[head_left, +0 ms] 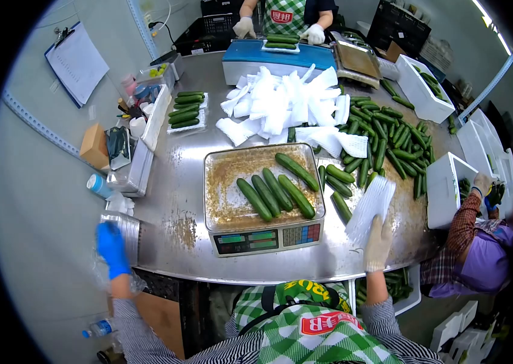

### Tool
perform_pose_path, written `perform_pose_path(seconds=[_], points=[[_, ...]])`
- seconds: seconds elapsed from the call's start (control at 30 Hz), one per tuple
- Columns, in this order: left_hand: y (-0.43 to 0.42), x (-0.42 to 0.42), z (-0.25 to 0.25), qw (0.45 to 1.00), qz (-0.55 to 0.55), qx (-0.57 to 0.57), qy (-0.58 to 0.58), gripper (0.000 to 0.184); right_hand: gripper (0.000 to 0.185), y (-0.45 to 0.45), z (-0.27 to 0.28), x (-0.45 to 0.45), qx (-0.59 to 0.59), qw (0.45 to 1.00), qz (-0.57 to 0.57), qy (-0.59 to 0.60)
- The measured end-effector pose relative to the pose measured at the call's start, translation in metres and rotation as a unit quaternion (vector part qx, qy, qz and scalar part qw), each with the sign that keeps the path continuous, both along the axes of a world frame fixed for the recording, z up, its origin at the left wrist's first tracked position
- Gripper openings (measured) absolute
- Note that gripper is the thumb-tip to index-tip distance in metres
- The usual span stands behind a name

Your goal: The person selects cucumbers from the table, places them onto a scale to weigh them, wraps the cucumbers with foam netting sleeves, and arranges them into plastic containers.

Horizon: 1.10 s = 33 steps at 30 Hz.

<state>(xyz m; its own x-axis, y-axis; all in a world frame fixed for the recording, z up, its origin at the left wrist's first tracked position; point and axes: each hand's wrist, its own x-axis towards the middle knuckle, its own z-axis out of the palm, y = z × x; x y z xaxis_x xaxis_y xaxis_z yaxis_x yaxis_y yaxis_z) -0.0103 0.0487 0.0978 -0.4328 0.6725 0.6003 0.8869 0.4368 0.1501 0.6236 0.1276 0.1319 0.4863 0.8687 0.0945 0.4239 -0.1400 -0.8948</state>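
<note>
My left hand, in a blue glove, is at a stack of clear plastic trays at the table's left edge; whether its fingers grip one is hard to make out. In a pale knit glove, my right hand holds a white foam net sleeve over the table's right part. Between the hands stands a weighing scale with several cucumbers lying on its rusty pan. A heap of white foam nets lies behind the scale, beside a large pile of cucumbers.
Two packed trays of cucumbers lie at the back left. Across the table a person in white gloves stands behind a blue-topped machine. At right, another person reaches into a white foam box. A tool bin lines the left edge.
</note>
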Motion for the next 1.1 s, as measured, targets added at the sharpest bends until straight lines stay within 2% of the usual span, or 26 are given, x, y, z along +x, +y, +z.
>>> perform_pose_path(seconds=[0.07, 0.1, 0.13, 0.17, 0.2, 0.23, 0.3, 0.4, 0.47, 0.53, 0.63, 0.67, 0.83, 0.9, 0.97, 1.0, 1.03, 1.07, 1.1], points=[[0.009, 0.108, 0.002, 0.975, -0.190, -0.111, -0.021, 0.004, 0.043, 0.022, 0.027, -0.028, 0.129, 0.991, 0.029, 0.034], [0.022, 0.166, 0.014, 0.929, -0.360, -0.071, 0.055, 0.006, 0.039, 0.033, 0.037, -0.047, 0.195, 0.978, 0.043, 0.051], [0.026, 0.215, 0.014, 0.901, -0.420, -0.095, 0.054, 0.013, 0.034, 0.044, 0.043, -0.060, 0.275, 0.951, 0.121, -0.074], [0.032, 0.259, 0.020, 0.871, -0.485, -0.077, 0.012, 0.016, 0.030, 0.052, 0.048, -0.073, 0.346, 0.896, 0.195, -0.199], [0.032, 0.286, 0.015, 0.832, -0.532, -0.147, -0.052, 0.018, 0.028, 0.056, 0.058, -0.088, 0.305, 0.855, 0.287, -0.306], [0.036, 0.306, 0.024, 0.814, -0.573, -0.080, 0.049, 0.023, 0.027, 0.060, 0.064, -0.104, 0.262, 0.796, 0.371, -0.401], [0.046, 0.327, 0.026, 0.812, -0.574, -0.090, 0.056, 0.026, 0.028, 0.056, 0.033, -0.118, 0.235, 0.714, 0.462, -0.470], [0.057, 0.330, 0.025, 0.829, -0.557, -0.010, 0.048, 0.022, 0.030, 0.053, 0.025, -0.110, 0.221, 0.751, 0.519, -0.344], [0.058, 0.334, 0.029, 0.834, -0.548, 0.025, 0.053, 0.021, 0.032, 0.050, 0.029, -0.109, 0.183, 0.749, 0.537, -0.341], [0.060, 0.332, 0.034, 0.823, -0.566, -0.018, 0.047, 0.022, 0.038, 0.050, 0.031, -0.107, 0.177, 0.742, 0.554, -0.335], [0.053, 0.318, 0.038, 0.819, -0.568, -0.078, 0.017, 0.025, 0.041, 0.047, 0.036, -0.104, 0.154, 0.757, 0.594, -0.222], [0.048, 0.312, 0.039, 0.819, -0.565, -0.098, 0.004, 0.026, 0.041, 0.047, 0.042, -0.103, 0.153, 0.758, 0.616, -0.151], [0.016, 0.304, 0.050, 0.809, -0.551, -0.182, -0.096, 0.035, 0.043, 0.025, 0.032, -0.098, 0.092, 0.710, 0.674, -0.182], [0.003, 0.304, 0.051, 0.803, -0.538, -0.217, -0.135, 0.035, 0.039, 0.018, 0.033, -0.100, 0.069, 0.726, 0.679, -0.079], [-0.012, 0.300, 0.049, 0.797, -0.525, -0.254, -0.160, 0.035, 0.036, 0.043, 0.034, -0.096, 0.068, 0.754, 0.649, -0.076], [-0.016, 0.299, 0.047, 0.813, -0.516, -0.214, -0.163, 0.034, 0.035, 0.061, 0.036, -0.095, 0.067, 0.766, 0.635, -0.075], [-0.021, 0.297, 0.044, 0.818, -0.510, -0.204, -0.172, 0.034, 0.030, 0.080, 0.038, -0.098, 0.072, 0.836, 0.519, -0.164], [-0.024, 0.293, 0.040, 0.822, -0.503, -0.194, -0.180, 0.034, 0.032, 0.106, 0.038, -0.097, 0.061, 0.846, 0.454, -0.273], [-0.026, 0.290, 0.038, 0.827, -0.498, -0.183, -0.187, 0.034, 0.034, 0.130, 0.033, -0.100, 0.043, 0.825, 0.411, -0.386]])
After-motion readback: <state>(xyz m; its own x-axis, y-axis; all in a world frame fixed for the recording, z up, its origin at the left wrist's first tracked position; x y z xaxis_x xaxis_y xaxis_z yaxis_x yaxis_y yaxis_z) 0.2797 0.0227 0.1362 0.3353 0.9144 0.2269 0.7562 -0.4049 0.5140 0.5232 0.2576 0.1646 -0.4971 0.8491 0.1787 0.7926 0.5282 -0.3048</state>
